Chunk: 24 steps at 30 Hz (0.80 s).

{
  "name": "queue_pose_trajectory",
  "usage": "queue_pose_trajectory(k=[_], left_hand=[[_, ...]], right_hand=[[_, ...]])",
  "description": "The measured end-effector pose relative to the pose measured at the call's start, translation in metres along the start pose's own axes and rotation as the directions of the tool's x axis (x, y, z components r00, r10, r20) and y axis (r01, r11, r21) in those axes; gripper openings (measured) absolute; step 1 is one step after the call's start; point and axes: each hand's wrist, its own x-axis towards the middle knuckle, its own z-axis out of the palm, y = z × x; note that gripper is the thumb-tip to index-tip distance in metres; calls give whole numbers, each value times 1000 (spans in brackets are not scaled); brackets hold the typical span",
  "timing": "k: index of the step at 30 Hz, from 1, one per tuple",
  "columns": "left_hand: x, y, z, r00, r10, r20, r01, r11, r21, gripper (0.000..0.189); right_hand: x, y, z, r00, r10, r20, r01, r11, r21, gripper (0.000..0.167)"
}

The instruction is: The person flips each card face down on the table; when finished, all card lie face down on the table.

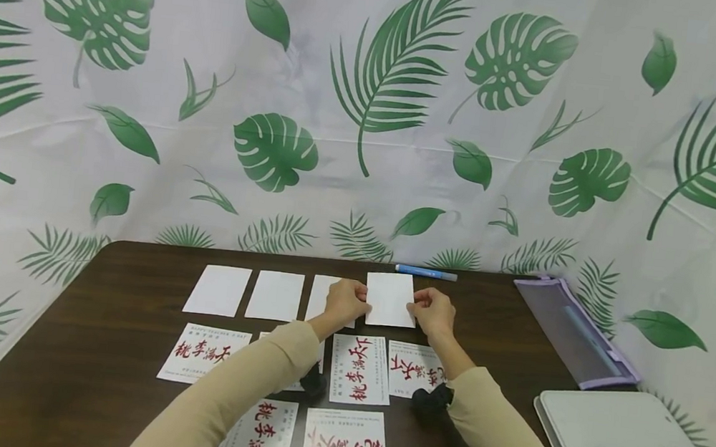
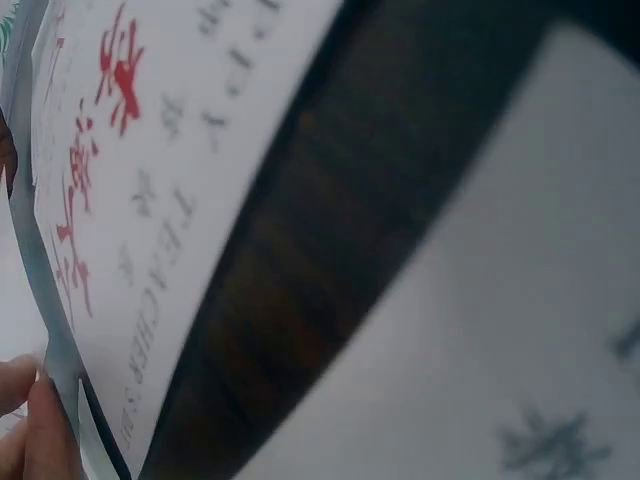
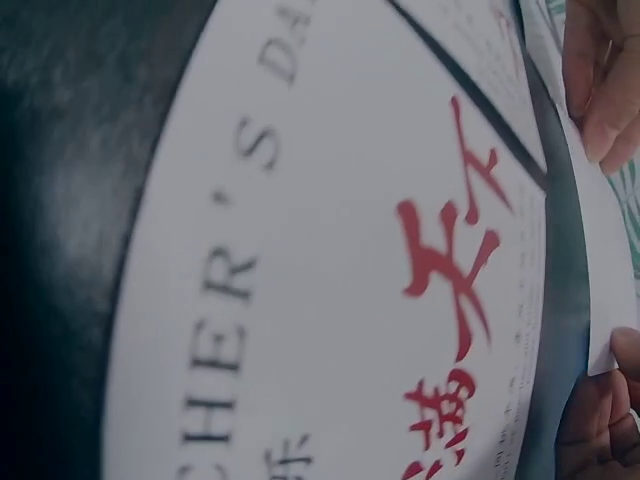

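Note:
A blank white card [image 1: 391, 300] is held by its two side edges near the back of the dark table. My left hand [image 1: 342, 303] pinches the left edge between thumb and fingers, and my right hand [image 1: 435, 312] pinches the right edge. In the right wrist view the card [image 3: 605, 270] spans between both hands. To the left lie more blank cards [image 1: 218, 290] in a row, the nearest partly behind my left hand. Closer to me are several cards with red Chinese characters [image 1: 359, 369], turned various ways; my left sleeve covers parts of some.
Behind the held card lies a blue marker [image 1: 426, 272]. A mesh pouch with purple edges [image 1: 574, 334] is at the right, with a white flat case [image 1: 619, 427] in front of it. A leaf-patterned curtain [image 1: 394, 184] hangs behind the table.

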Motion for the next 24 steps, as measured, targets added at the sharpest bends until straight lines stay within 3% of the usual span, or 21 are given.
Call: queue_pose_trajectory(k=[4,11,20,24], left_hand=[[1,-1,3,1000,15,10,-15,997,71,25],[4,4,1,998,47,51,-55,983,177,14],[5,4,1,995,61,73,-76,971,226,18],[5,6,-2,992,80,94,-99,971,218,19]], right_hand=[[0,4,1,1000,-15,23,17,995,-94,19],[-1,4,0,998,-36,52,45,985,-169,20],[-3,2,0,994,-82,70,96,971,-220,22],[-5,2,-1,994,-102,39,108,973,-205,26]])
